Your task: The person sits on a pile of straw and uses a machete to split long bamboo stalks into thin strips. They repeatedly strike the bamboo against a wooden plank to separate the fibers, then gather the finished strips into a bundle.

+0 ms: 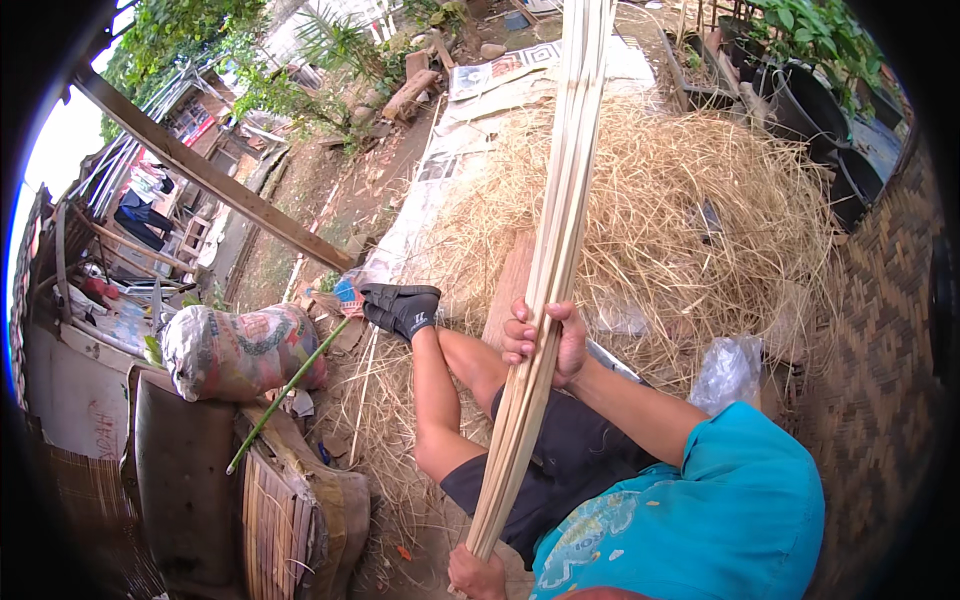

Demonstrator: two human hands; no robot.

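Note:
A long bundle of pale split bamboo strips [572,180] runs steeply from the lower middle up past the top edge, leaning a little to the right. Around its middle, the fingers and thumb of my right hand [562,343] are closed. Lower down, my left hand [478,574] grips the bundle near its bottom end, close to the lower edge of the picture. The strips lie together in front of my dark shorts [585,440] and bent legs. Their upper end is out of view.
Beyond the bundle spreads a heap of dry bamboo shavings [680,200]. To the left are a stuffed sack [245,350], a green stick [290,395] and a slatted wooden piece [275,520]. A woven wall [870,370] and black pots [812,105] stand on the right; a clear plastic bag [728,372] lies nearby.

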